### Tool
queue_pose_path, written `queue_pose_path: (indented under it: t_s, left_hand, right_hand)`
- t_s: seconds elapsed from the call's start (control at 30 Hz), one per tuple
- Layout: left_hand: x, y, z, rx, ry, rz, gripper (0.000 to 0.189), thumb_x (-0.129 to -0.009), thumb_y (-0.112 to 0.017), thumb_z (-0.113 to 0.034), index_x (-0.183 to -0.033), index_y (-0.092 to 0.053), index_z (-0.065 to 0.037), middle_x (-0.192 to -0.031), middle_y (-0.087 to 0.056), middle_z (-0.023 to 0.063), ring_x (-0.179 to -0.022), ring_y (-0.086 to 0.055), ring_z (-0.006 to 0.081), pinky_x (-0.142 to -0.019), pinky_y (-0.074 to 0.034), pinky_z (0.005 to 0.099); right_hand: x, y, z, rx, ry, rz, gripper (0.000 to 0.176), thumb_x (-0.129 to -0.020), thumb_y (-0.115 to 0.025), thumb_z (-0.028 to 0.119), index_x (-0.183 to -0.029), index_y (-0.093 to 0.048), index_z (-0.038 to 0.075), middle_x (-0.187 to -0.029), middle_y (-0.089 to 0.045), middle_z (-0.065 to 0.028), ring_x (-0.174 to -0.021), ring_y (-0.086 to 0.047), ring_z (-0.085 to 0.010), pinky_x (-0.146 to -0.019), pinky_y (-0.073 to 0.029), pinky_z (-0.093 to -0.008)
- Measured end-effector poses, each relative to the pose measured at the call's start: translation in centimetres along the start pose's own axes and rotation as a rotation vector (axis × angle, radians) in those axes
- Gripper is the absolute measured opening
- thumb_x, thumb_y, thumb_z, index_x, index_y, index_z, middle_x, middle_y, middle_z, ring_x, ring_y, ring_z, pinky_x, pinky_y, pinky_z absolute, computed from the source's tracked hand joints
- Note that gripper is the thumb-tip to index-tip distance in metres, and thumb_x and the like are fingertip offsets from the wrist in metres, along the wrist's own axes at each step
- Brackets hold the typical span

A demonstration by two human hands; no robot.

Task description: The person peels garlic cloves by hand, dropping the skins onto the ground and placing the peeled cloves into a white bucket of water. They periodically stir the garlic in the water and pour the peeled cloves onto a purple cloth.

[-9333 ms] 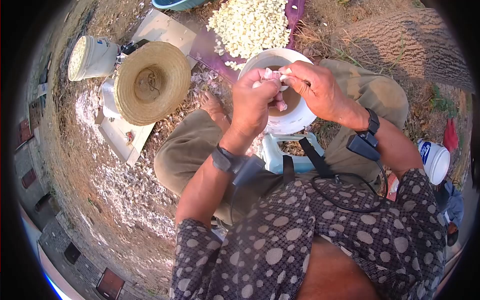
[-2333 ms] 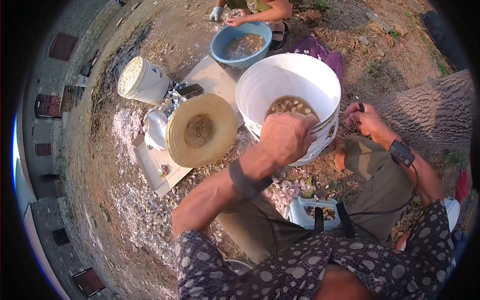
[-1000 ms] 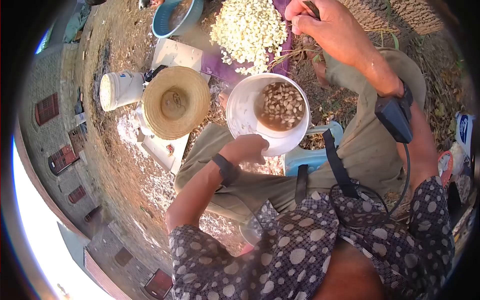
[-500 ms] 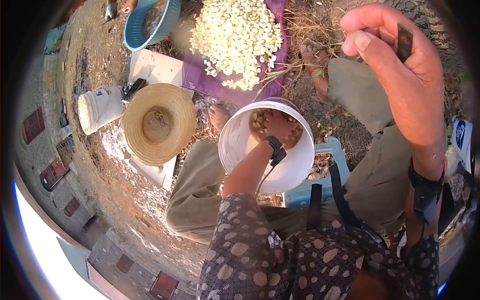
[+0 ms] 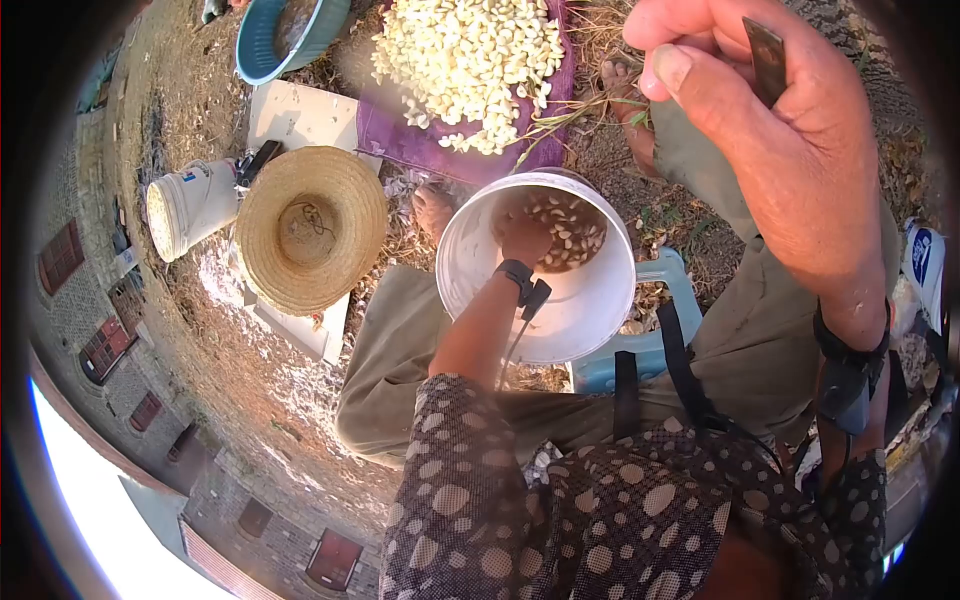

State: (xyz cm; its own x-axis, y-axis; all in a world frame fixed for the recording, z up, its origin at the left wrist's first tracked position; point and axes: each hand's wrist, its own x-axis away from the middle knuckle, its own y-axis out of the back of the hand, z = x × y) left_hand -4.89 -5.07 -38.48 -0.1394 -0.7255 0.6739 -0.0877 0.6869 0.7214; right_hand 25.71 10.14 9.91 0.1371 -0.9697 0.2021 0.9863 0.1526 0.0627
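My left hand (image 5: pixel 525 238) reaches down into a white bucket (image 5: pixel 585 320) tilted between my legs. Brownish water at its bottom holds several pale, unpeeled-looking garlic cloves (image 5: pixel 577 232). The fingers of that hand are hidden in the water and among the cloves. My right hand (image 5: pixel 790 150) is raised at the upper right, fingers curled in. A small flat dark blade (image 5: pixel 766 60) sticks up between its thumb and palm. Beyond the bucket, a heap of white peeled garlic cloves (image 5: pixel 470 70) lies on a purple cloth (image 5: pixel 385 130).
A straw hat (image 5: pixel 350 255) lies left of the bucket on a pale board (image 5: pixel 300 115). Further left is a tipped white pail (image 5: pixel 200 205). A blue basin (image 5: pixel 262 55) stands at the top left, and a light-blue plastic stool (image 5: pixel 680 290) behind the bucket's right side.
My left hand has shifted left within the bucket, uncovering cloves on the right side. My right hand, still gripping the blade, has moved slightly up and left.
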Motion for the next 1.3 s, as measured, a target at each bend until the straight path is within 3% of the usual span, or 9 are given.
queue_pose_path:
  t_s: [0.1, 0.27, 0.37, 0.53, 0.63, 0.8, 0.9, 1.2, 1.3]
  left_hand:
    - [1.5, -1.8, -4.3, 0.176, 0.058, -0.207, 0.072, -0.094, -0.062, -0.032, -0.153, -0.037, 0.001, -0.143, -0.053, 0.0337, -0.134, -0.053, 0.0455, -0.107, -0.047, 0.0529]
    - [5.2, 3.8, -11.0, 0.564, -0.020, 0.235, 0.045, -0.095, -0.058, -0.028, -0.129, -0.060, 0.001, -0.125, -0.068, 0.0281, -0.114, -0.066, 0.0404, -0.097, -0.053, 0.0510]
    - [3.3, 2.0, -8.1, -0.073, -0.570, 0.087, 0.028, -0.093, -0.058, -0.019, -0.110, -0.070, -0.001, -0.109, -0.074, 0.0260, -0.091, -0.074, 0.0371, -0.085, -0.058, 0.0482]
    - [2.4, 3.0, -4.7, -0.377, -0.327, -0.052, 0.027, -0.089, -0.060, -0.018, -0.101, -0.077, -0.001, -0.116, -0.067, 0.0285, -0.107, -0.067, 0.0391, -0.085, -0.057, 0.0412]
    - [2.1, 6.5, -4.1, -0.520, -0.307, 0.040, 0.050, -0.088, -0.065, -0.021, -0.131, -0.062, 0.003, -0.124, -0.062, 0.0349, -0.113, -0.064, 0.0468, -0.091, -0.055, 0.0435]
    - [1.2, 4.0, -4.2, 0.462, -0.018, -0.148, 0.096, -0.081, -0.074, -0.026, -0.159, -0.026, 0.002, -0.137, -0.056, 0.0331, -0.117, -0.060, 0.0529, -0.097, -0.053, 0.0460]
    - [2.9, 1.0, -8.6, 0.367, -0.169, -0.206, 0.051, -0.094, -0.062, -0.024, -0.140, -0.053, -0.003, -0.119, -0.070, 0.0243, -0.117, -0.062, 0.0434, -0.103, -0.050, 0.0494]
    - [4.5, 4.2, -8.5, 0.227, -0.133, 0.311, 0.046, -0.099, -0.052, -0.041, -0.116, -0.070, -0.002, -0.122, -0.070, 0.0236, -0.113, -0.068, 0.0417, -0.099, -0.052, 0.0503]
    - [3.7, 3.9, -5.7, 0.157, -0.346, 0.217, 0.036, -0.101, -0.052, -0.034, -0.103, -0.068, -0.003, -0.095, -0.071, 0.0194, -0.084, -0.071, 0.0337, -0.078, -0.056, 0.0470]
  right_hand:
    - [-0.1, -0.3, -0.2, 0.039, 0.030, -0.061, 0.010, -0.097, -0.059, -0.003, -0.105, -0.064, -0.003, -0.085, -0.060, 0.0004, -0.074, -0.051, -0.0036, -0.064, -0.042, -0.0227]
    - [-0.2, -2.6, -0.2, 0.253, 0.044, -0.281, 0.009, -0.098, -0.057, -0.002, -0.104, -0.064, -0.002, -0.081, -0.056, 0.0024, -0.072, -0.049, -0.0029, -0.063, -0.041, -0.0225]
    - [-0.4, -0.2, -0.6, 0.037, -0.050, -0.037, 0.008, -0.100, -0.056, 0.001, -0.102, -0.063, -0.001, -0.079, -0.054, 0.0032, -0.071, -0.048, -0.0032, -0.063, -0.040, -0.0225]
    - [-0.4, 0.0, -2.7, 0.246, 0.296, -0.083, 0.007, -0.100, -0.055, 0.002, -0.100, -0.062, 0.000, -0.076, -0.052, 0.0038, -0.068, -0.046, -0.0029, -0.061, -0.039, -0.0227]
    - [0.3, -0.3, -0.8, 0.058, 0.114, -0.115, 0.007, -0.100, -0.056, 0.001, -0.100, -0.063, 0.000, -0.076, -0.052, 0.0039, -0.067, -0.046, -0.0028, -0.060, -0.038, -0.0228]
    - [0.2, -0.3, -0.5, 0.018, 0.029, -0.150, 0.006, -0.098, -0.058, 0.000, -0.100, -0.063, 0.001, -0.077, -0.053, 0.0042, -0.067, -0.047, -0.0034, -0.060, -0.039, -0.0227]
    - [-0.2, -0.5, -0.5, 0.120, 0.032, -0.159, 0.004, -0.096, -0.059, 0.000, -0.097, -0.063, 0.001, -0.076, -0.053, 0.0034, -0.067, -0.047, -0.0046, -0.060, -0.039, -0.0235]
    - [-0.4, -0.7, -1.2, 0.436, 0.237, -0.123, 0.005, -0.092, -0.056, 0.003, -0.088, -0.057, 0.001, -0.072, -0.049, -0.0044, -0.067, -0.045, -0.0113, -0.062, -0.041, -0.0303]
    - [0.5, -1.4, -1.4, 0.511, 0.310, -0.167, 0.006, -0.091, -0.053, 0.004, -0.086, -0.054, 0.000, -0.071, -0.047, -0.0073, -0.067, -0.045, -0.0139, -0.063, -0.042, -0.0327]
